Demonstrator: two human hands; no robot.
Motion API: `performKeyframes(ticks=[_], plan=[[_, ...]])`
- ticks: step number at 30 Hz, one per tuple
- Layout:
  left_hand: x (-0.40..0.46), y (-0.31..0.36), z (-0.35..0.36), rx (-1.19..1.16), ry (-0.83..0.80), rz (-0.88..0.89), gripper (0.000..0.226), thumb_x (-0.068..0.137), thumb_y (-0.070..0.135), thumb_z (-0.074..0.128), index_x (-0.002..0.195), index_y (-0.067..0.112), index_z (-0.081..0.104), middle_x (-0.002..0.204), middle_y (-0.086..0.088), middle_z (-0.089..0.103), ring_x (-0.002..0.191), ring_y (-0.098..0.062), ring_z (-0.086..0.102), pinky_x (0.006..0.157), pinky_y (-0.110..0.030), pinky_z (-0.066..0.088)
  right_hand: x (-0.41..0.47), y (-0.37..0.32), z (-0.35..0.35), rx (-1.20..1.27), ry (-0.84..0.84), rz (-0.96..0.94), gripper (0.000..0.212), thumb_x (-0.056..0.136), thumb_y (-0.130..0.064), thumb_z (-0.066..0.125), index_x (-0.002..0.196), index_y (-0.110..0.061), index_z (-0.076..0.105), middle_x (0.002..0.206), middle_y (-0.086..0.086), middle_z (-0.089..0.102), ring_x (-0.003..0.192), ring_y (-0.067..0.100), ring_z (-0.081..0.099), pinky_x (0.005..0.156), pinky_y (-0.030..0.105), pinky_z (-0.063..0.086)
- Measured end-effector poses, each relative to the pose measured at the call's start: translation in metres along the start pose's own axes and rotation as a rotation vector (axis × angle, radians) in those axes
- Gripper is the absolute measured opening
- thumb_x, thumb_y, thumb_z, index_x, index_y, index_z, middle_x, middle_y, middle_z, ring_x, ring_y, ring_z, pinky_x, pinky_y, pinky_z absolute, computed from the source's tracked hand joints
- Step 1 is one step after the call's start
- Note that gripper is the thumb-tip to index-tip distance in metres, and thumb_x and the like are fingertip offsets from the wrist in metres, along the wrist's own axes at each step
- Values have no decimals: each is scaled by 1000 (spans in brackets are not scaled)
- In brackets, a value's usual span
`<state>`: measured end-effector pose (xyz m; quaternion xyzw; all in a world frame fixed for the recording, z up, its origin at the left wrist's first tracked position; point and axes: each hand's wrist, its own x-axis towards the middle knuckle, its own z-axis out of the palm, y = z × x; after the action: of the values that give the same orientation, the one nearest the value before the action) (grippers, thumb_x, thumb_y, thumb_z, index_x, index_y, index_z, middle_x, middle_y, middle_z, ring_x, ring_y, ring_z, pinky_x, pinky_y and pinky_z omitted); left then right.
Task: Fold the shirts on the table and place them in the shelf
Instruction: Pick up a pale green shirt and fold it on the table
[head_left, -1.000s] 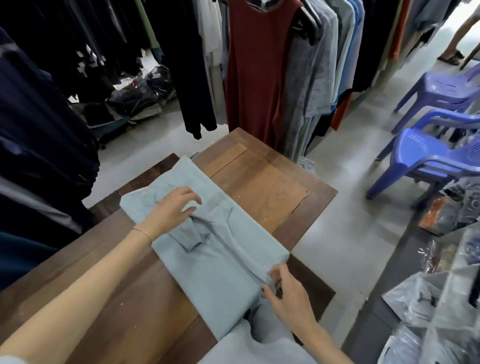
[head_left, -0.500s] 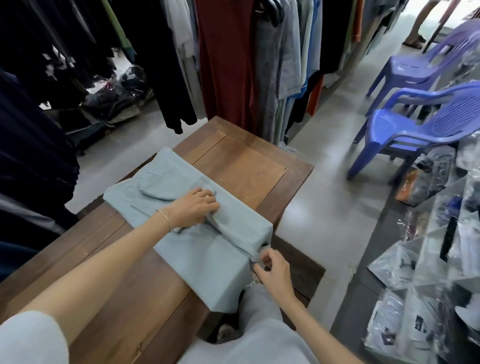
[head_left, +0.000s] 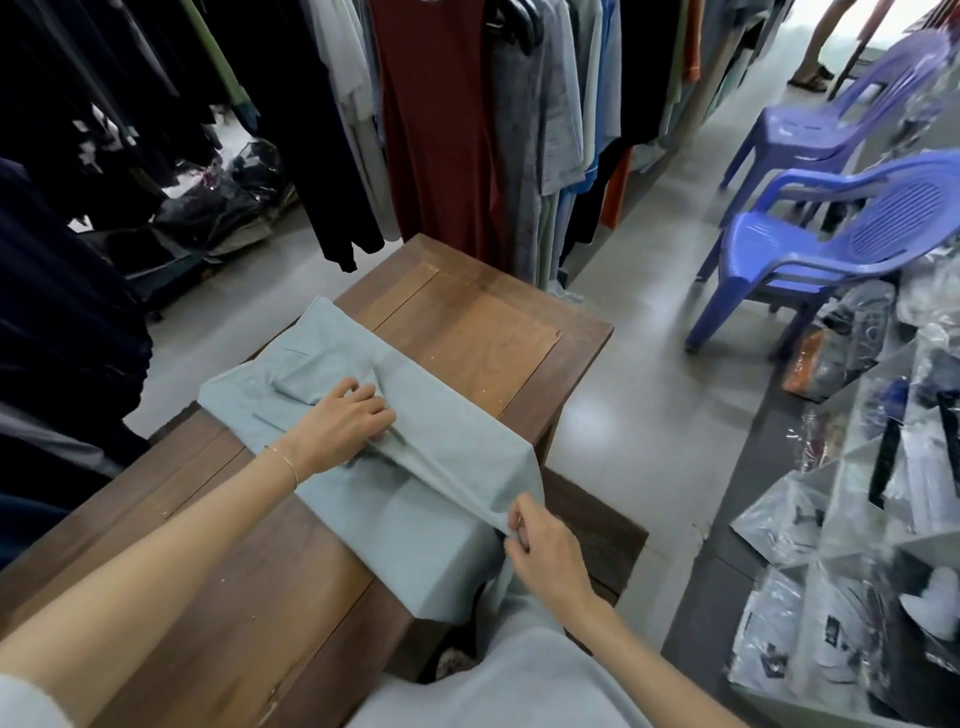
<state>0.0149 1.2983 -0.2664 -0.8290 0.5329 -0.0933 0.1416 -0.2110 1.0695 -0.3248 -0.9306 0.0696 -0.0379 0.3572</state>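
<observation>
A pale blue-grey shirt (head_left: 415, 525) lies across the brown wooden table (head_left: 483, 332), its near end hanging over the table's front edge. My left hand (head_left: 348, 421) is on the middle of the shirt, fingers curled and pinching a fold of the cloth. My right hand (head_left: 540, 551) pinches the shirt's right-hand edge near the table's corner and holds that side lifted. The raised side forms a long fold running from the shirt's far end to my right hand.
A rack of hanging clothes (head_left: 441, 130) stands just behind the table. Two purple plastic chairs (head_left: 831, 244) stand on the floor to the right. Shelf compartments with plastic-wrapped garments (head_left: 857, 545) fill the right edge. Dark clothes (head_left: 62, 312) hang at the left.
The shirt's right side has been drawn up and inward. My left hand moved from the collar area toward the middle and now pinches the fold. My right hand keeps hold of the edge.
</observation>
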Motion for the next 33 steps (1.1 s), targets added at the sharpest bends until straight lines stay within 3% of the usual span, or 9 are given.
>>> performKeyframes(ticks=[5,7,9,13,17,19,22,27,33], plan=[[-9,8,4,-23,-46,13,34,49,-5,65,68,18,48,66,3,49,68,-21,42,68,-31,27,-7,17,16,-125,-215,-67,23,79,-13,52,79,-26,34,74,-4,49,61,19,46,57,29,30],[-11,8,4,-29,-58,6,35,47,-4,66,67,18,49,65,3,47,65,-20,41,66,-31,24,-7,25,18,-213,-419,-51,8,82,-17,51,85,-23,48,87,2,62,77,27,58,63,31,34],[-10,8,5,-37,-79,23,34,45,2,67,69,18,49,66,4,47,65,-21,42,65,-32,23,-2,35,16,-295,-598,34,11,87,-23,53,94,-19,61,101,5,67,94,28,62,74,34,44],[-4,22,4,-98,-31,44,37,52,11,67,86,18,53,77,3,48,69,-22,49,67,-32,27,16,49,-3,-96,-431,206,13,90,-25,55,96,-17,64,94,1,69,88,21,64,76,40,54],[0,42,9,-175,39,101,27,68,10,37,90,21,47,79,5,50,74,-22,54,76,-31,34,55,56,-25,159,-227,383,22,89,-23,63,111,-17,61,82,-7,58,81,13,58,71,30,49],[-2,47,16,-194,26,98,24,68,10,33,87,21,43,75,6,48,73,-21,53,80,-34,38,72,52,-34,285,-241,401,33,87,-20,67,118,-13,59,79,-9,54,78,9,54,69,23,45],[-3,49,19,-213,25,69,23,69,10,34,87,21,43,73,5,46,68,-21,51,77,-34,37,88,47,-40,411,-368,393,23,85,-16,70,105,-12,60,76,-9,56,69,7,54,62,19,44],[-7,49,15,-256,11,54,22,70,13,33,83,20,50,73,6,47,66,-18,50,69,-29,28,94,55,-36,353,-353,380,25,81,-21,75,94,1,70,66,-8,56,61,4,50,57,18,40],[-21,52,11,-458,-62,50,12,74,16,34,74,18,46,71,4,44,60,-18,44,54,-26,35,92,61,-39,142,-308,324,14,84,-23,73,77,-12,66,61,-10,50,59,4,45,52,19,31]])
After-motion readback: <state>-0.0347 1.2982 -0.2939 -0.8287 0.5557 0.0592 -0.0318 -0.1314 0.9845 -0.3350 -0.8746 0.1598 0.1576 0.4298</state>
